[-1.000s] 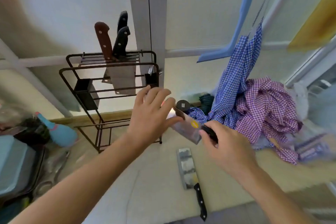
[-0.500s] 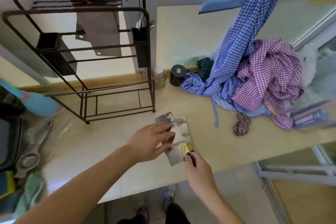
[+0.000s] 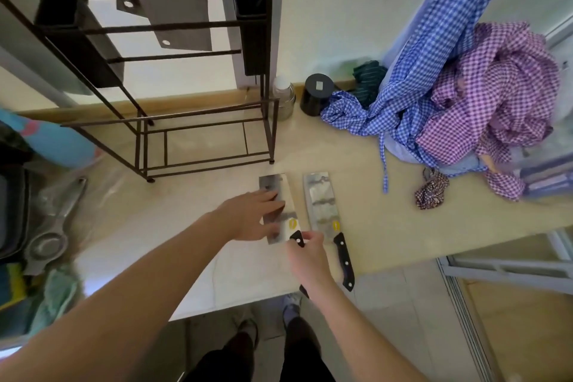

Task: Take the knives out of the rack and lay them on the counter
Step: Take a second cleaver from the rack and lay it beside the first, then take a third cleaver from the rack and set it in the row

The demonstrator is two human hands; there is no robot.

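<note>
The right hand (image 3: 307,253) gripped the black handle of a cleaver (image 3: 279,211) lying flat on the counter (image 3: 387,226) — its blade ran away from the grip, under the spread, flat fingers of the left hand (image 3: 251,217). A second cleaver (image 3: 325,211) lay just beside it to the right, apart from both hands, and more blades hung in the rack (image 3: 148,121) behind.

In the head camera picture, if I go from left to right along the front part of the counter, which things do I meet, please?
Metal scissors → left hand flat on the blade of one cleaver → right hand at that cleaver's black handle → second cleaver lying alone → small dark patterned cloth.
</note>
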